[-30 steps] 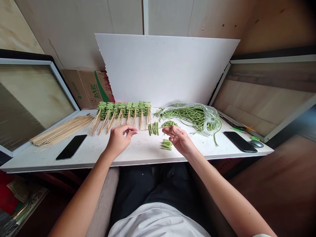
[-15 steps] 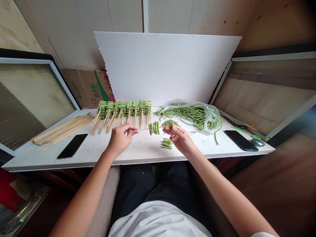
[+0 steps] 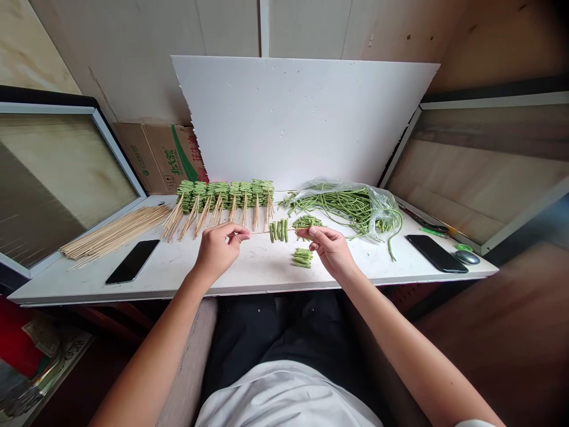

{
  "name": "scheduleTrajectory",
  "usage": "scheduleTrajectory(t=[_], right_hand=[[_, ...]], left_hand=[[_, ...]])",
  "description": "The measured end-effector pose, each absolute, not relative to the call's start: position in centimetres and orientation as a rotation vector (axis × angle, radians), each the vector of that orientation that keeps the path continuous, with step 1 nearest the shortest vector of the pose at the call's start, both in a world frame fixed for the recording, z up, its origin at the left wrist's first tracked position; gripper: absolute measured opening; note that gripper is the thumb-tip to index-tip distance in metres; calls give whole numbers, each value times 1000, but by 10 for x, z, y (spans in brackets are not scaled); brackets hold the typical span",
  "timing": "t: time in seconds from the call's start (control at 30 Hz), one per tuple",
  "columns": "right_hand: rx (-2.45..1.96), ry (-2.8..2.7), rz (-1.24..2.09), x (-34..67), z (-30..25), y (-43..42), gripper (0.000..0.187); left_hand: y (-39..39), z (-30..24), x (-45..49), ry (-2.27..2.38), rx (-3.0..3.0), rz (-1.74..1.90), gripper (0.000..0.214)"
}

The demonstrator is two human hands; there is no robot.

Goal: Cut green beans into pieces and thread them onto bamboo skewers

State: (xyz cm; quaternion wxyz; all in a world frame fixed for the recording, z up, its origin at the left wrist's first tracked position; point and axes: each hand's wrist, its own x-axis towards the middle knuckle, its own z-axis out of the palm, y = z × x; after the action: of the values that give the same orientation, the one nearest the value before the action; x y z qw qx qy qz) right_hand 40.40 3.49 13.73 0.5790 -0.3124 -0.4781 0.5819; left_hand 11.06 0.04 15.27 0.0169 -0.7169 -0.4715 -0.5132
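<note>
My left hand [image 3: 222, 248] pinches a thin bamboo skewer [image 3: 259, 232] by its left end, with the fingers closed. Several short green bean pieces [image 3: 279, 230] are threaded side by side on the skewer, standing across it. At the other end, the thumb and fingers of my right hand [image 3: 329, 248] close around the skewer's tip. Whether a bean piece is also inside that pinch is hidden. Just beneath the right fingers, a small stack of cut bean pieces [image 3: 302, 258] lies on the white table [image 3: 258, 273]. Behind them is another pile of cut pieces [image 3: 307, 222].
Finished bean skewers [image 3: 224, 194] stand in a row at the back left, near loose bamboo sticks [image 3: 118, 231]. Long beans [image 3: 340, 204] spill from a clear plastic bag [image 3: 386, 204]. Phones lie left [image 3: 132, 262] and right [image 3: 435, 253]. A white foam board [image 3: 302, 118] stands behind.
My right fingers have closed over the skewer's tip, where a green bean piece showed before. The threaded pieces and my left hand keep nearly the same place; the view has shifted slightly.
</note>
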Motion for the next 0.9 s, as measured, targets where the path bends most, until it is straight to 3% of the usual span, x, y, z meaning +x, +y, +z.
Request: scheduleTrajectory(t=[0.9], right_hand=[[-719,-1214,1147,402,140,32,27]], left_hand=[[-2,152,117,-1212,-2203,-1573,26]])
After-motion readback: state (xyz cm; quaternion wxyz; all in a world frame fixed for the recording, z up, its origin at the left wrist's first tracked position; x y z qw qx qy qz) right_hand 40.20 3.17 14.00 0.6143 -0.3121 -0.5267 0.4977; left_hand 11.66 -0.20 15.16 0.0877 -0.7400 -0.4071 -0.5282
